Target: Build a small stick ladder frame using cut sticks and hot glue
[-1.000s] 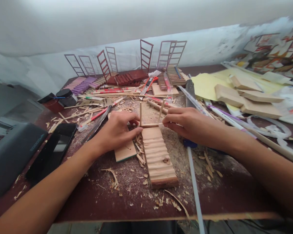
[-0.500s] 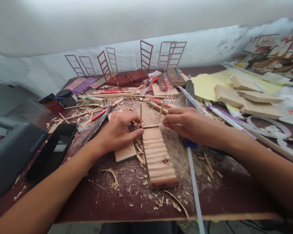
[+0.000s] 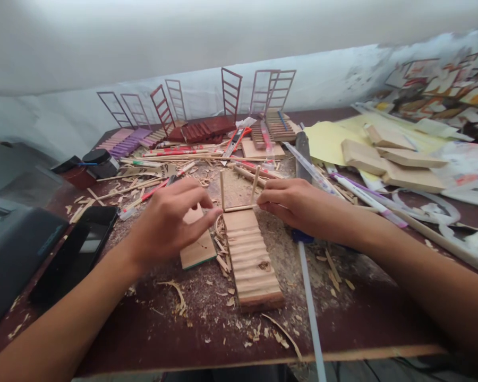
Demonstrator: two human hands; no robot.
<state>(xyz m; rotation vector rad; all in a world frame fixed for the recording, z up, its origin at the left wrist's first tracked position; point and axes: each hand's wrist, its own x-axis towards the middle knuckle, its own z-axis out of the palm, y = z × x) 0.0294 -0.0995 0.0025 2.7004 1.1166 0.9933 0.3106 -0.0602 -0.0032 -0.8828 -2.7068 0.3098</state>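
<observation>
Wooden board (image 3: 249, 254) on the table (image 3: 143, 339), with two posts (image 3: 222, 191) up, one low stick (image 3: 239, 208) across and none higher yet, near a spread left hand (image 3: 171, 220) and bunched right hand (image 3: 287, 200), too hidden to tell if pinching.

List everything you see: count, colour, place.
ridged board: one, tan, front centre
upright sticks: two, tan, board's far end
crossbar: one, tan, uprights' base
panel: one, tan, left of board
runged frames: seven, mostly brown, back
jars: two, black and reddish, back left
phone: one, black, left
case: one, grey, far left
cutter: one, red, back centre
wood blocks: four, tan, right
shavings: many, pale, scattered
left fingers: one set, beside left upright
right fingers: one set, crossbar's right end
</observation>
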